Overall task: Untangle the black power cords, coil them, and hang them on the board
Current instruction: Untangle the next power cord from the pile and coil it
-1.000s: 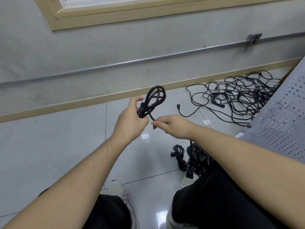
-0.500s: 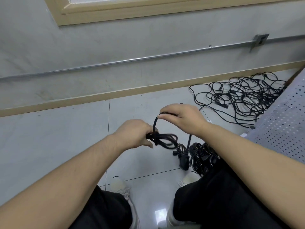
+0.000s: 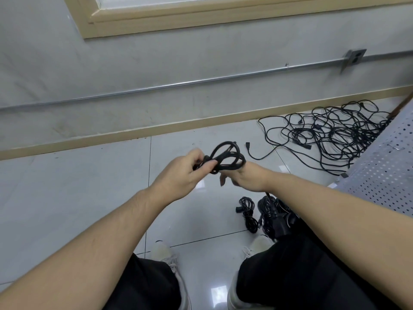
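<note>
My left hand (image 3: 182, 173) holds the coiled black power cord (image 3: 225, 158) at one end of its bundle, with fingers and thumb curled round the gathered strands where they are wrapped together. The loops of the coil stand out to the right of that grip, above the floor tiles (image 3: 89, 186) and in front of my knees. My right hand (image 3: 243, 179) sits just under the far side of the coil, its back touching or nearly touching the lowest loops; I cannot tell which. Its fingers point down and toward my left hand, loosely bent; motion blur keeps me from telling whether they pinch a strand. A thin black lead (image 3: 267, 194) runs down from below my right wrist toward the floor. On the tiles beside my right leg lie two finished bundles: a small coiled cord (image 3: 248, 212) and, just right of it, a larger dark heap of coiled cords (image 3: 272, 214), partly hidden by my forearm. Farther off, near the baseboard (image 3: 156, 128) at the right, the tangled pile of black cords (image 3: 330, 135) spreads across the floor, with one loose plug end (image 3: 247, 145) trailing toward the coil. A perforated grey panel (image 3: 384, 173) occupies the right edge, next to the tangle. A metal conduit (image 3: 178, 85) crosses the wall.
</note>
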